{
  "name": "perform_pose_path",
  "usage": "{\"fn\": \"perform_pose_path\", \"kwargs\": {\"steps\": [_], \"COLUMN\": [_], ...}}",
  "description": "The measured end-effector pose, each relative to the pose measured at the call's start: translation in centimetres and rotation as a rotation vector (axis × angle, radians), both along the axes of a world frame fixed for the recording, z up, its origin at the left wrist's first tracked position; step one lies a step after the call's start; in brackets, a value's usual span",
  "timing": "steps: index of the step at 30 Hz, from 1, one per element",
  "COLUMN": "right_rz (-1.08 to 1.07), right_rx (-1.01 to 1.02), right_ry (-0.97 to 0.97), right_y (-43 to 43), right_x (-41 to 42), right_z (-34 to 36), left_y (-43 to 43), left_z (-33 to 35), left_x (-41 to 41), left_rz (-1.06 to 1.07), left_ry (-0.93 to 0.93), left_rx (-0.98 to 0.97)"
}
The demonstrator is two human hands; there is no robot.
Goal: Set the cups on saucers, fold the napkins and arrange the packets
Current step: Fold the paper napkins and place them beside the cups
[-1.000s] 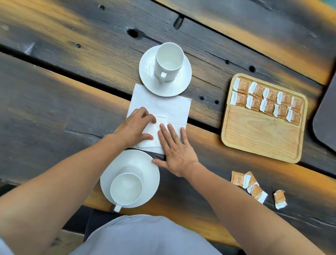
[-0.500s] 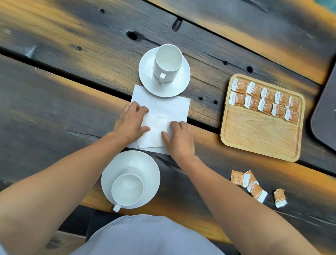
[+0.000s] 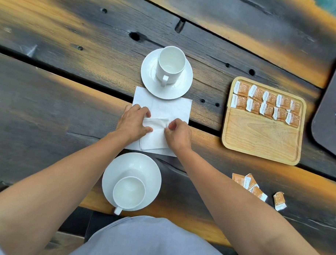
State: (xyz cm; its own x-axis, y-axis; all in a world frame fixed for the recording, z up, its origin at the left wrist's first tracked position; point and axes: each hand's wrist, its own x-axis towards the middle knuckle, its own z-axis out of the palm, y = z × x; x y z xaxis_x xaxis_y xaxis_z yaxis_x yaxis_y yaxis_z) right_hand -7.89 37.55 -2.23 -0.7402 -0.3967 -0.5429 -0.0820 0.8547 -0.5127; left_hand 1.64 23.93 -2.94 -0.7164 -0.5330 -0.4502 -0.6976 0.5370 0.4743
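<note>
A small folded white napkin (image 3: 156, 135) lies on a larger flat napkin (image 3: 171, 108) at the table's middle. My left hand (image 3: 133, 123) grips the folded napkin's left edge. My right hand (image 3: 179, 134) pinches its right upper corner. A white cup (image 3: 170, 63) stands on a saucer (image 3: 184, 86) just beyond the napkins. A second cup (image 3: 128, 192) sits on a saucer (image 3: 135, 164) near the table's front edge. Several orange packets (image 3: 267, 104) lie in two rows in a wooden tray (image 3: 262, 138) at the right. Several loose packets (image 3: 251, 184) lie in front of the tray.
A dark tray (image 3: 327, 117) with white crumpled items reaches in from the right edge. The table is dark wooden planks (image 3: 59, 97) with gaps and knot holes. My grey-clothed lap fills the bottom middle.
My right hand went from lying flat on the folded napkin to pinching its right corner. My left hand slid to the napkin's left edge. The napkin's top now lifts slightly.
</note>
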Motion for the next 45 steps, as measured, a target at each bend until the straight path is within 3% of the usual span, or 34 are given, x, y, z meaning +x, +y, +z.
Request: {"fn": "perform_pose_path", "kwargs": {"steps": [7, 11, 20, 25, 34, 45], "right_rz": [-0.056, -0.044, -0.327, -0.461, -0.581, -0.666], "right_rx": [-0.249, -0.338, -0.499, -0.535, -0.563, -0.470], "right_ry": [-0.237, -0.365, -0.676, -0.723, -0.660, -0.535], "right_y": [0.2, 0.5, 2.7, 3.4, 3.7, 5.7], "right_x": [-0.2, -1.2, -0.5, 1.3, 1.0, -7.1], "right_z": [2.0, 4.7, 7.5, 7.2, 7.0, 6.7], "left_y": [-0.2, -0.4, 2.8, 3.7, 3.4, 4.9], "left_z": [1.2, 3.4, 7.2, 8.6, 8.4, 5.8], "left_x": [-0.1, 0.1, 1.9, 3.4, 4.6, -5.6], "left_rz": [0.090, 0.144, 0.626, 0.756, 0.735, 0.764], "left_ry": [0.174, 0.210, 0.421, 0.426, 0.347, 0.281], "left_rx": [0.234, 0.554, 0.906, 0.935, 0.936, 0.916]}}
